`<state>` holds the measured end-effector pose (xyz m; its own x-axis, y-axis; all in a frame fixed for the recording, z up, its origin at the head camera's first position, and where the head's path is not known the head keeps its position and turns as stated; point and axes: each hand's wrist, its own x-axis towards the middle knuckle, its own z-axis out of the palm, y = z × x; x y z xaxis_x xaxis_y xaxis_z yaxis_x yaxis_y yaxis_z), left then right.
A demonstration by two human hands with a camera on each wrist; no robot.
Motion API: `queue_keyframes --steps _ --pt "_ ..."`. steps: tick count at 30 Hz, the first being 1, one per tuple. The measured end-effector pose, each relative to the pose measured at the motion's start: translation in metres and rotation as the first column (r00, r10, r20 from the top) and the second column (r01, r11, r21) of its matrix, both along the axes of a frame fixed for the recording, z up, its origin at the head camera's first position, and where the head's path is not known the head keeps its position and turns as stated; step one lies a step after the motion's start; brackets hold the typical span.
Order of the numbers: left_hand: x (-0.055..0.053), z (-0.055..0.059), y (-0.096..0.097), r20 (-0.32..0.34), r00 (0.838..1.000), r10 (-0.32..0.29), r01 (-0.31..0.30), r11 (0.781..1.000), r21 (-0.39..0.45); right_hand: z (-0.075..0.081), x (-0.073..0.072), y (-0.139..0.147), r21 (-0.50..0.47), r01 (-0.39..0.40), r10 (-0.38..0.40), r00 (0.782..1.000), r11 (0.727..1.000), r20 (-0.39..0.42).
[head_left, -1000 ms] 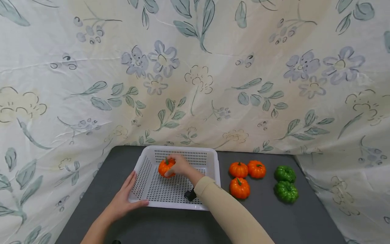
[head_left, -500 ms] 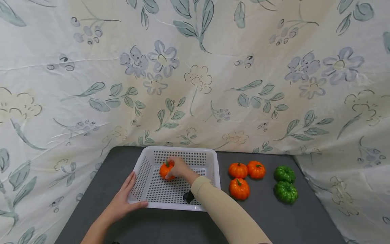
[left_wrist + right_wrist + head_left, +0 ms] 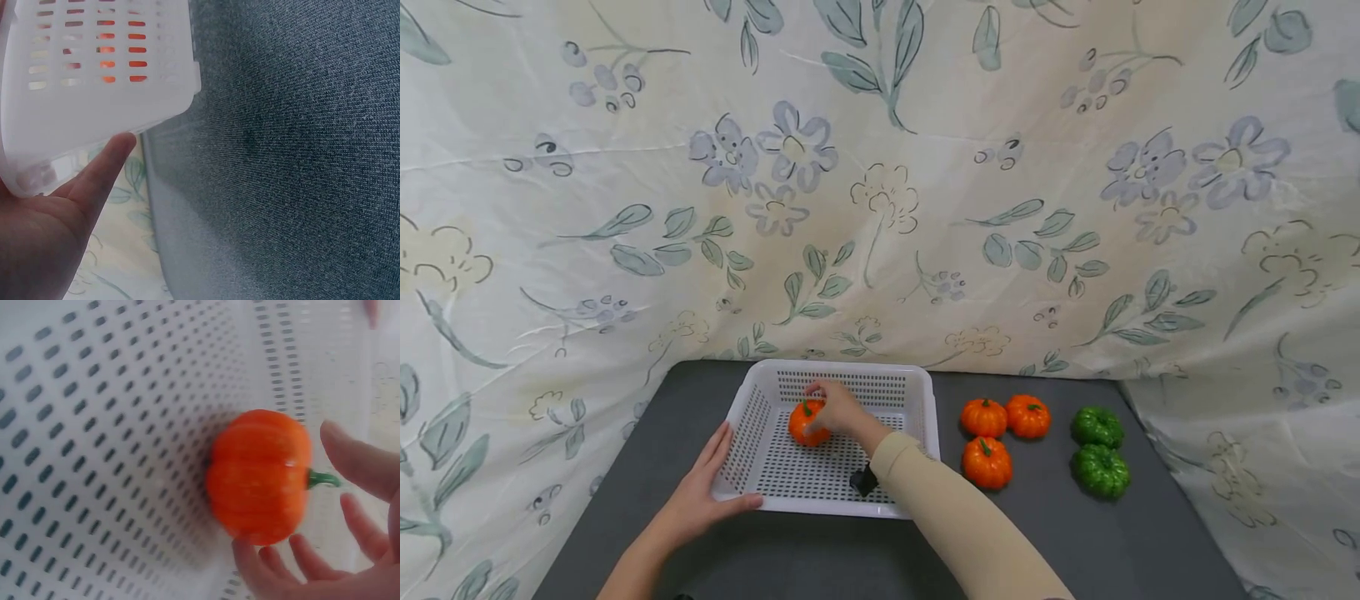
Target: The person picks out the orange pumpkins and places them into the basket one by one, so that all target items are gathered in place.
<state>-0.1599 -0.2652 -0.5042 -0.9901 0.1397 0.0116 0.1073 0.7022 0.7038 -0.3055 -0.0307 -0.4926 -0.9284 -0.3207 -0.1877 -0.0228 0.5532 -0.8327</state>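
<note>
A small orange pumpkin (image 3: 806, 423) with a green stem sits inside a white perforated plastic basket (image 3: 820, 504), its stem toward the palm in the right wrist view. My right hand (image 3: 841, 412) reaches over it, fingers spread around the stem side. In the right wrist view the thumb and fingers (image 3: 353, 456) stand apart, some fingertips right at the pumpkin's edge. My left hand (image 3: 700, 492) rests on the basket's near left corner, its straight fingers along the left side and the thumb over the front rim. The left wrist view shows one straight digit (image 3: 109, 159) against the basket wall.
To the basket's right, three orange pumpkins (image 3: 987, 463) lie grouped on the dark grey table (image 3: 820, 554). Farther right are two green ribbed pumpkin-like vegetables (image 3: 1101, 472). A floral cloth (image 3: 880, 250) hangs behind the table. A black wrist device (image 3: 863, 481) overlaps the basket.
My right fingers have loosened from the pumpkin and lifted slightly, leaving it on the basket's floor. The left hand keeps its place at the corner.
</note>
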Motion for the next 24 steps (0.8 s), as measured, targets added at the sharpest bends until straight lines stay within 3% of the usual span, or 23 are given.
queue_keyframes --steps 7,24 --pt "0.004 0.001 0.001 -0.015 1.0 -0.003 0.003 1.0 0.0 0.025 0.008 0.009 -0.022 0.039 -0.039 0.999 0.999 -0.013" --pt "0.003 0.002 0.007 0.012 1.0 0.008 -0.008 1.0 -0.015 0.069 0.028 0.044 -0.197 0.004 -0.013 0.999 0.98 -0.044"
